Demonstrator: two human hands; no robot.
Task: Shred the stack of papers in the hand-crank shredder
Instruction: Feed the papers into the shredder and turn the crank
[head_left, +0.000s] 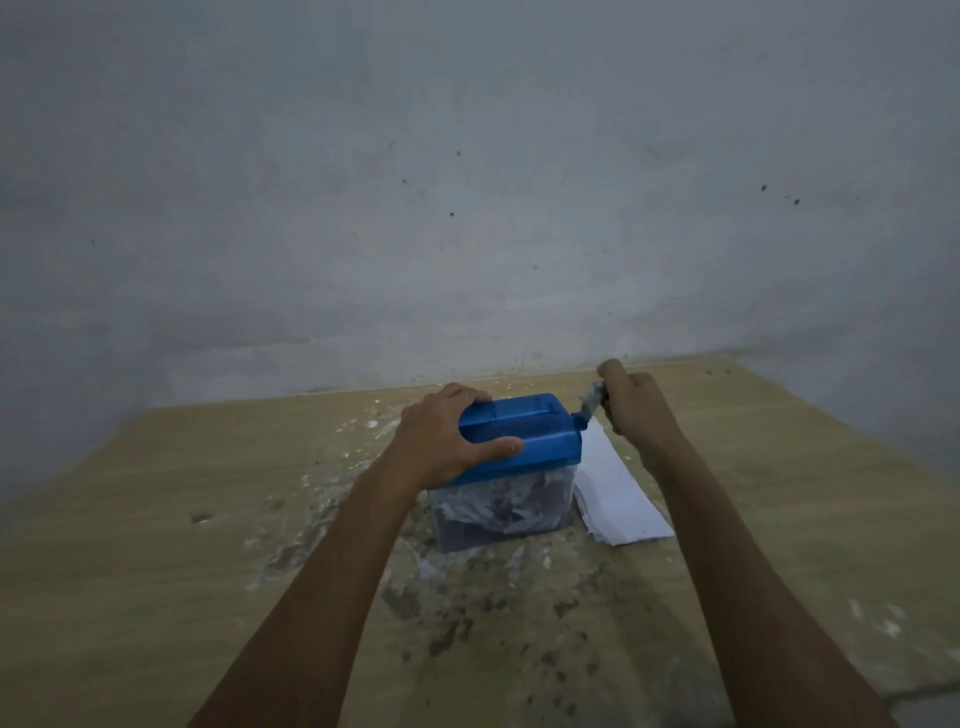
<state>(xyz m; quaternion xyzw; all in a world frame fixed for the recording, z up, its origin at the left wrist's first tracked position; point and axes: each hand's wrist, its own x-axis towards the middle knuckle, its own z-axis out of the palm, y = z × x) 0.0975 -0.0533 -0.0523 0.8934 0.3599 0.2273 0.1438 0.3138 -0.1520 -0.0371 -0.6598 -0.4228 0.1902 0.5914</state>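
Midway through, by the look of it. Small hand-crank shredder with blue plastic top and clear bin (524, 457) standing on the scuffed pale wooden surface (208, 493), near its far edge by the grey wall. Left hand (447, 434) clamped over the blue top's left end, fingers curled round the far side, thumb along the near face, steadying it. Right hand (631, 402) closed round the grey crank handle (592, 402) sticking out of the shredder's right side, grip firm, fingers wrapped.

Done so far, judging from the bin: crumpled white shreds filling much of the clear bin, so a fair share seemingly gone through. No sheet clearly standing in the slot, though blur and the left hand make that hard to tell.

Left to do: thin stack of white paper sheets (618, 499) lying flat just beside the shredder on its right, under the right forearm, untouched and not yet fed. White flecks and scraps (322, 499) scattered around the base, mostly to the left.
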